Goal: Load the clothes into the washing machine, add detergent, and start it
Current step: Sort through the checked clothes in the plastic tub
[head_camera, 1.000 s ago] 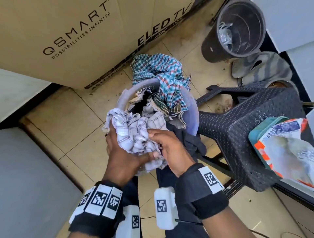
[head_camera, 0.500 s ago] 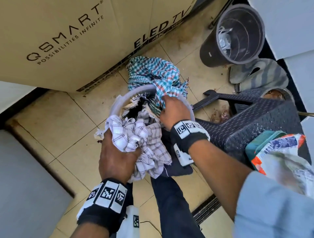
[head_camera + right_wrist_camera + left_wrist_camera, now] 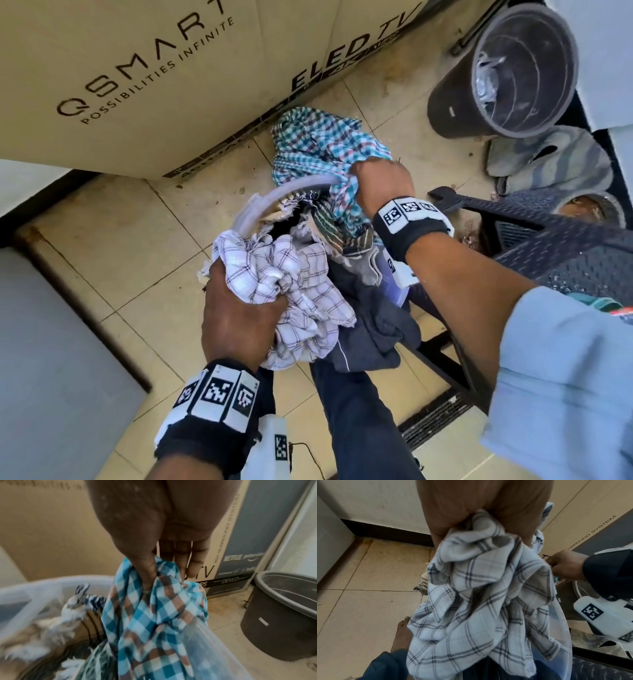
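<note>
From the head view, my left hand (image 3: 239,318) is bunched tight around a white checked cloth (image 3: 291,291), which hangs from my fist and spills toward my right, over the near rim of the clear laundry basket (image 3: 274,195). My right hand (image 3: 382,186) is farther out, beyond my left, fist clamped on a teal checked cloth (image 3: 318,144) that drapes across the basket's far rim, its length running away from my hand toward the cardboard box (image 3: 154,68). A dark bucket (image 3: 503,78) stands well to the right of my right hand.

At my left wrist, the white checked cloth (image 3: 481,601) hangs long and straight down from my grip (image 3: 479,513).

At my right wrist, my thumb and fingers (image 3: 164,545) pinch the teal checked cloth (image 3: 150,622), which trails downward from them over the basket's edge (image 3: 205,649).
</note>
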`<action>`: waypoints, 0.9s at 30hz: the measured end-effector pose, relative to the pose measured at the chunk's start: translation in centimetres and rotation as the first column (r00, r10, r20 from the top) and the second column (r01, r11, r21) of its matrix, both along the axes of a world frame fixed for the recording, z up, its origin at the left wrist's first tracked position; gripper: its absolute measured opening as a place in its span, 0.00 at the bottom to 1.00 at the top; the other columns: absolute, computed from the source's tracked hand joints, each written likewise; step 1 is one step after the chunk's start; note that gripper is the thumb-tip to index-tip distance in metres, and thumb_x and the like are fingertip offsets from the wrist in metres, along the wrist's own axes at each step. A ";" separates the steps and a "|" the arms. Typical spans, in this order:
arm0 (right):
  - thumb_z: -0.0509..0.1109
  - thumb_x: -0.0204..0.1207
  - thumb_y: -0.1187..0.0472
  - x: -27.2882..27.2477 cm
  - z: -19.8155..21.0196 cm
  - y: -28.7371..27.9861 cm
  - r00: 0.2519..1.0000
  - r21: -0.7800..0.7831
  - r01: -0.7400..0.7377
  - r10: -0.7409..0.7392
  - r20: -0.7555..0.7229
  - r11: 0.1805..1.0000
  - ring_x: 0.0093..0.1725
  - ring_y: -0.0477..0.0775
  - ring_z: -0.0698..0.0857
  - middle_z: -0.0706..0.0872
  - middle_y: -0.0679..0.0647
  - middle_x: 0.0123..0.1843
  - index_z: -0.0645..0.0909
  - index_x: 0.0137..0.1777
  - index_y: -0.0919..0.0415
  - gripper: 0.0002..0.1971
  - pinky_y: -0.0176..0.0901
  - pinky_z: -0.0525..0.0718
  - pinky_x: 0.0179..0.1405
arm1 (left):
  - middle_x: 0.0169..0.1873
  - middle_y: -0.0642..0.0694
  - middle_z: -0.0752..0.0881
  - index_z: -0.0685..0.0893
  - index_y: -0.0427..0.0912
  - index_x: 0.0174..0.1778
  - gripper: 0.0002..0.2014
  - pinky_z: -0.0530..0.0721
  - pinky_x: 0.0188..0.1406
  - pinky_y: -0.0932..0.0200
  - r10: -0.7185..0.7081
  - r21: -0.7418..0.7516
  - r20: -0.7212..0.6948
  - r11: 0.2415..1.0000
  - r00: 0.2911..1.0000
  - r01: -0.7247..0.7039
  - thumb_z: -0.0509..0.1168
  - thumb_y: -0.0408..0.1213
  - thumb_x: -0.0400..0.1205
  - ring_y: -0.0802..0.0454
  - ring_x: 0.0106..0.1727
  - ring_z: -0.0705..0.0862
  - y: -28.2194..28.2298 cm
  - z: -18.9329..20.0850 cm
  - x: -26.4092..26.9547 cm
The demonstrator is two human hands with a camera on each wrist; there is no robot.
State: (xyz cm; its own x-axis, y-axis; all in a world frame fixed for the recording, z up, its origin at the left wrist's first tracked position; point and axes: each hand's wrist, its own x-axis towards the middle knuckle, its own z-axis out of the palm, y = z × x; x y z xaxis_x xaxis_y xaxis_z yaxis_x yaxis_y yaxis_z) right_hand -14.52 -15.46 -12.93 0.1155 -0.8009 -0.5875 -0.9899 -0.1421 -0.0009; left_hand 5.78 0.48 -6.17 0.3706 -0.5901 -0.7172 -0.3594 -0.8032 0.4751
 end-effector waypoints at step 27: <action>0.64 0.70 0.70 7.1 18.8 18.2 0.636 0.510 0.166 -0.487 0.599 0.844 0.48 0.48 0.69 0.71 0.47 0.50 0.77 0.57 0.59 0.16 0.26 0.70 0.43 | 0.53 0.36 0.91 0.83 0.37 0.67 0.29 0.91 0.42 0.47 0.382 0.284 -0.705 0.924 0.598 -0.255 0.76 0.22 0.69 0.39 0.49 0.92 1.0 4.8 -0.3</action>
